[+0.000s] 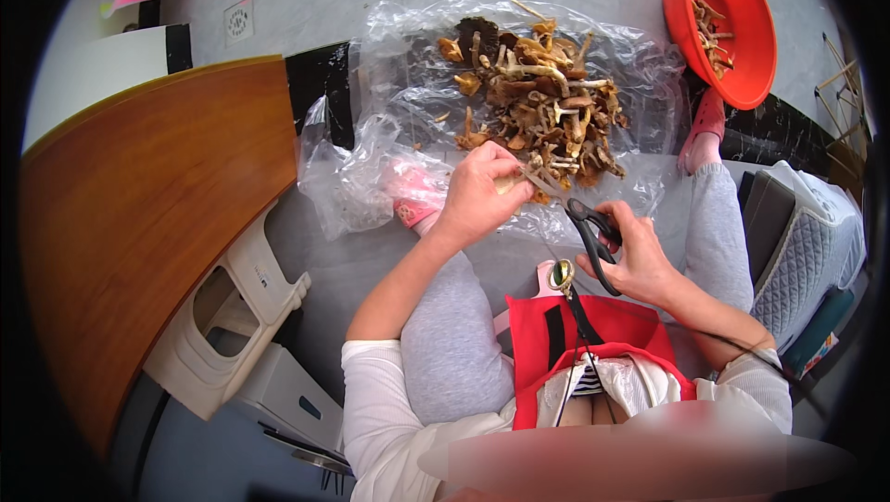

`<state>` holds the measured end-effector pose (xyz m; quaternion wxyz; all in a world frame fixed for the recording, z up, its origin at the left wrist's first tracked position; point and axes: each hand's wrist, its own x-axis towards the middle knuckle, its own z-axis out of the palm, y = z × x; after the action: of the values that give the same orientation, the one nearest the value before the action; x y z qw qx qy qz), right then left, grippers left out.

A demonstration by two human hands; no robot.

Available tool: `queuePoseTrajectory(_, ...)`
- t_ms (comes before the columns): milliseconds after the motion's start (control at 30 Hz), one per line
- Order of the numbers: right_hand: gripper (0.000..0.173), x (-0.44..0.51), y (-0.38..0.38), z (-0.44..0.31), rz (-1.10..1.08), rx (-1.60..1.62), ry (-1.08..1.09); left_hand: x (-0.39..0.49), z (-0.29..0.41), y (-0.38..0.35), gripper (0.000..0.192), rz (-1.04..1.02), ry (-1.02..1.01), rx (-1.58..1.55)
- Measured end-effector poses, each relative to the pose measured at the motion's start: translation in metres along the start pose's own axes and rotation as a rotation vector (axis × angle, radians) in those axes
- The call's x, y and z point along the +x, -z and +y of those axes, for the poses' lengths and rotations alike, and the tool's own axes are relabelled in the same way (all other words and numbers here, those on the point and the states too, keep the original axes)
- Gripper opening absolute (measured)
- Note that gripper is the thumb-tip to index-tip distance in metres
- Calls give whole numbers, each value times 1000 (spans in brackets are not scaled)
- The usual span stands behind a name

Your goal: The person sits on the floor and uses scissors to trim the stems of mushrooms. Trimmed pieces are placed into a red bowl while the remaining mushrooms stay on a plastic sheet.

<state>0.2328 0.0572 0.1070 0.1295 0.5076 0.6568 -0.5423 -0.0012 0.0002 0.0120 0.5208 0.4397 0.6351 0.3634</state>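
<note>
Over the near edge of a heap of brown mushrooms (549, 92), my left hand (483, 189) pinches a pale mushroom stem (510, 183) between thumb and fingers. My right hand (629, 252) has its fingers in the handles of black-handled scissors (594, 238). Their blades point up and left and reach the fingertips of my left hand. The mushrooms lie on a clear plastic sheet (417, 85) spread on the floor, with a few loose pieces beside the heap. Exactly where the blades meet the stem cannot be told.
A tilted red plastic basin (747, 29) with cut mushroom pieces (710, 36) stands at the upper right, by my pink clog (708, 119). At left are a wooden panel (160, 189) and a beige plastic stool (229, 321). A quilted grey item (799, 252) lies at right.
</note>
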Motion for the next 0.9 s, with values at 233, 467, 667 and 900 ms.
queuePoseTrajectory(233,54,-1,-1,0,67,-62,52,-4,15,-1,20,2,5,152)
queuePoseTrajectory(467,47,5,7,1,112,119,-66,-6,8,1,25,-18,34,117)
queuePoseTrajectory(667,54,-4,-2,-3,102,-149,33,-4,0,0,28,-110,174,-1)
queuePoseTrajectory(900,53,1,1,-4,142,-178,45,-5,4,0,27,-140,122,54)
